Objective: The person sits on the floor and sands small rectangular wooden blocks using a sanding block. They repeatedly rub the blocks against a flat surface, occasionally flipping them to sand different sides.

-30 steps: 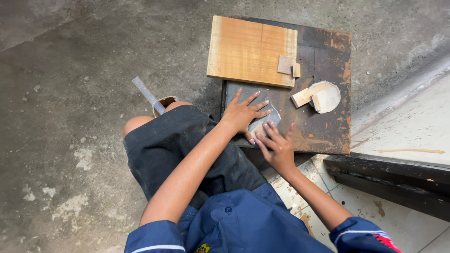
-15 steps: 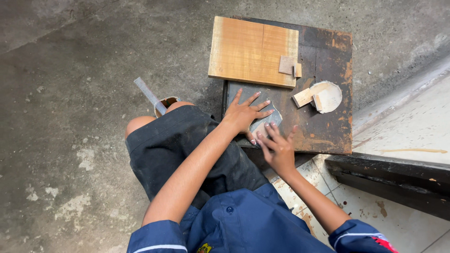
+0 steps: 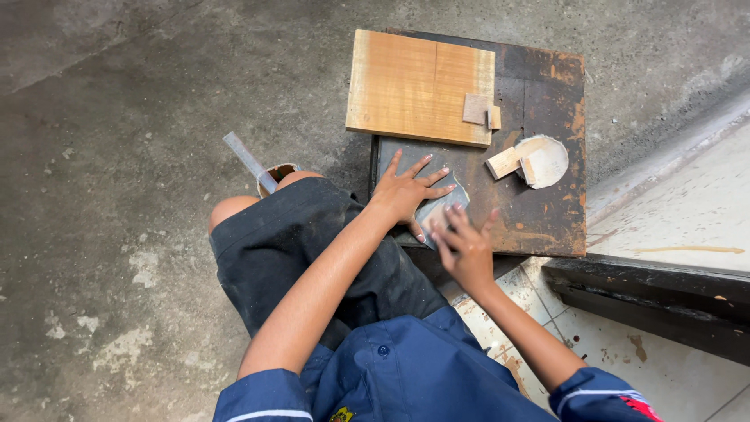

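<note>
My left hand [image 3: 406,191] lies flat with fingers spread on a grey sheet of sandpaper [image 3: 441,207], pressing it onto the dark worn board [image 3: 547,211]. My right hand [image 3: 462,246] sits just right of it, fingers on the sheet's near edge; whether a small piece lies under them is hidden. Farther along the dark board lie a pale wooden disc [image 3: 547,160] and a small wooden block [image 3: 504,162].
A light wooden plank [image 3: 414,86] rests across the board's far end, with two small wood chips [image 3: 478,109] on it. A metal ruler [image 3: 248,162] leans in a cup by my knee. Concrete floor on the left, pale tiles [image 3: 680,227] and a dark beam [image 3: 648,293] on the right.
My right hand has slid a little toward me along the sandpaper's near edge. The left hand stays pressed flat in the same place.
</note>
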